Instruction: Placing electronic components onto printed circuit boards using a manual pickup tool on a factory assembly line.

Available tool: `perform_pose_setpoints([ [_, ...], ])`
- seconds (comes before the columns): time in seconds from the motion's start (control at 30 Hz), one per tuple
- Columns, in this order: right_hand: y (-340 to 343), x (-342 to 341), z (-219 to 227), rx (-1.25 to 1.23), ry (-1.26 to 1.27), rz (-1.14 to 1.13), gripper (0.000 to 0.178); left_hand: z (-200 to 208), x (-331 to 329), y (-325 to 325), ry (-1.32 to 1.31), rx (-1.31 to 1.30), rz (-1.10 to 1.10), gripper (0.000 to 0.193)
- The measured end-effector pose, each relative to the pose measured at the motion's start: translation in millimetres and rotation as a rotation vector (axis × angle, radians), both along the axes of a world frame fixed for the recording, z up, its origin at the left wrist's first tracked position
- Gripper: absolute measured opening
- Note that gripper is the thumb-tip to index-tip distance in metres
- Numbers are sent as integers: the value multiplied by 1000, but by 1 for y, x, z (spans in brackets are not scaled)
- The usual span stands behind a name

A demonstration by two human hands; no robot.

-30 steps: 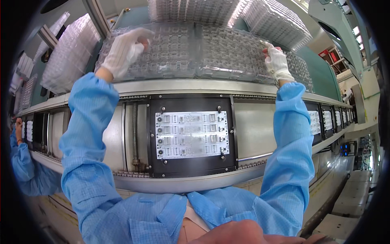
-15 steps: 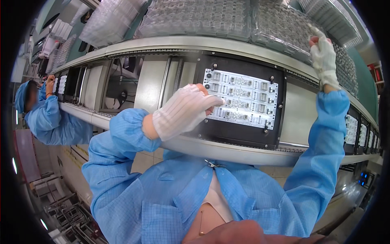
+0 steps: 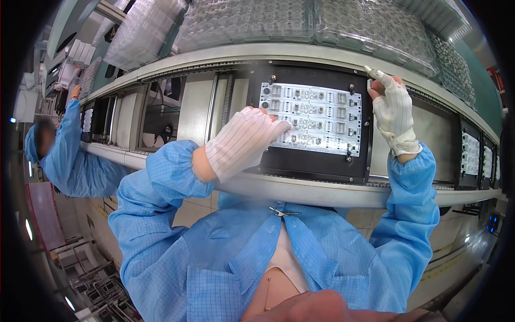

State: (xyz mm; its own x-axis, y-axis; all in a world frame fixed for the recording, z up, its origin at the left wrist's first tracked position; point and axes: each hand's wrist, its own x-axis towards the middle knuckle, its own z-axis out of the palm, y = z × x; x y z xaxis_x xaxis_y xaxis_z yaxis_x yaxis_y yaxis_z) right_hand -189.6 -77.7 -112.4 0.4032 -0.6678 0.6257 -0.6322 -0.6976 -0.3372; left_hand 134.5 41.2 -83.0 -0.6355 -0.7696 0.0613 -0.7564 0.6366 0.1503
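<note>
A white circuit board panel (image 3: 316, 119) with rows of small parts lies in a black carrier (image 3: 306, 165) on the rail. My left hand (image 3: 244, 140), in a white striped glove, is over the panel's left side. Its fingers are curled in, with the thumb and index tips low over the board; anything between them is hidden. Beyond the carrier's right edge is my right hand (image 3: 394, 110), gloved with bare fingertips showing. Its index finger points toward the far rail and the others are bent; whatever it pinches is too small to make out.
Clear plastic trays (image 3: 244, 24) of small parts stand behind the far rail (image 3: 214, 55), with another stack of trays (image 3: 145, 32) farther left. More carriers with boards (image 3: 470, 153) sit along the line at right. A co-worker in blue (image 3: 80, 155) works at the far left.
My right hand has come back from the trays toward the carrier's right edge. The carrier and panel appear slightly farther left in view. My left hand stays over the panel.
</note>
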Motion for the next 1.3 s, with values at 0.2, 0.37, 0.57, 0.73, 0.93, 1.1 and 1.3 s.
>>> perform_pose_setpoints([
  [0.2,9,4,-14,71,-119,43,46,-10,4,0,130,23,-9,34],
  [0.37,22,20,1,39,-15,90,50,-6,0,2,137,8,-37,35],
  [0.57,45,30,4,77,-50,102,51,-13,-10,10,-58,-226,-68,36],
  [0.73,79,37,11,121,22,98,54,-8,8,8,107,-20,-61,36],
  [0.93,113,25,9,245,50,7,52,76,23,60,1691,442,-156,35],
  [1.1,119,31,11,262,49,2,50,81,46,98,1800,575,-362,36],
  [1.3,125,37,13,265,51,-2,50,95,19,92,1889,741,-674,37],
])
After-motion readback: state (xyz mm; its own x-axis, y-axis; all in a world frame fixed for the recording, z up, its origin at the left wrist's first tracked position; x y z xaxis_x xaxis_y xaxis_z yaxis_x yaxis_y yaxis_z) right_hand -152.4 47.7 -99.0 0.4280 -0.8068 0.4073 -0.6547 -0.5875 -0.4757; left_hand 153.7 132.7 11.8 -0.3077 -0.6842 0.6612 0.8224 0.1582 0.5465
